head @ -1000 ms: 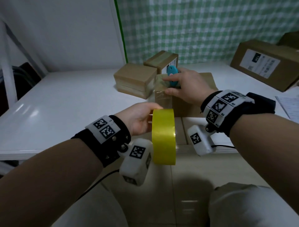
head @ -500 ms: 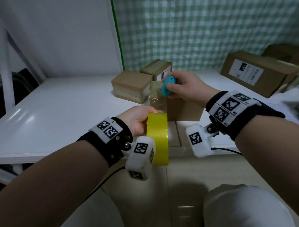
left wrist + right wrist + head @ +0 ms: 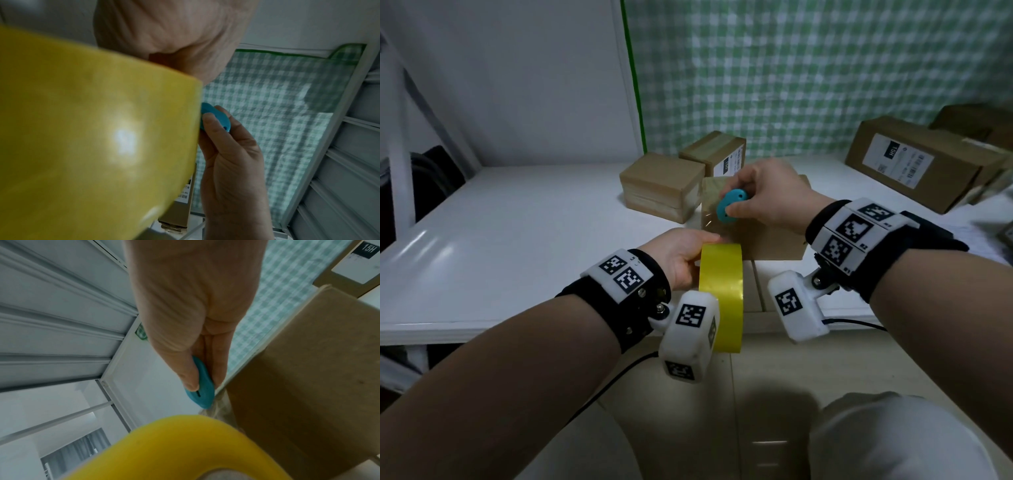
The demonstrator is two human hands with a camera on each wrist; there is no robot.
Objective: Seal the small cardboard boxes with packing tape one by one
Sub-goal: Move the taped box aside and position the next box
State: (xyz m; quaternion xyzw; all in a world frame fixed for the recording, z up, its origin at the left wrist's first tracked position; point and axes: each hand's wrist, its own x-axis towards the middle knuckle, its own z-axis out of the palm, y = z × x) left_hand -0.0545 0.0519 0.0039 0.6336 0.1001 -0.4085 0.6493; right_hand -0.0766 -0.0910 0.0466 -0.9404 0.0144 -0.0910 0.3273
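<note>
- Head view: the left hand (image 3: 681, 260) is wrapped around the yellow tape roll (image 3: 722, 294), holding it on edge just off the near edge of the white table (image 3: 517, 246). The right hand (image 3: 767, 195) pinches a little blue cutter (image 3: 731, 205) right at the near left corner of the cardboard box (image 3: 774, 243) that's being sealed. There's a clear strip of tape (image 3: 710, 219) running from that corner down toward the roll. Two more small boxes (image 3: 664, 186) sit just behind it on the far left, and a bigger labelled box (image 3: 914, 164) is well off to the far right.
- Left wrist view: it's mostly yellow roll, with the left palm above it. The cutter shows past the roll's right edge, thumb on one face and fingers on the other. I can't see the strip itself here.
- Right wrist view: thumb and fingers clamp the cutter flat, its tip touching the crinkly tape at the box corner. The roll is close below.
- My take, the step in hand is cutting the strip free. I'd keep the roll pulled back so the tape stays taut, because slack tape just folds on the blade. Slice straight across close to the box, then rub the loose tail down onto the side so it doesn't curl.
</note>
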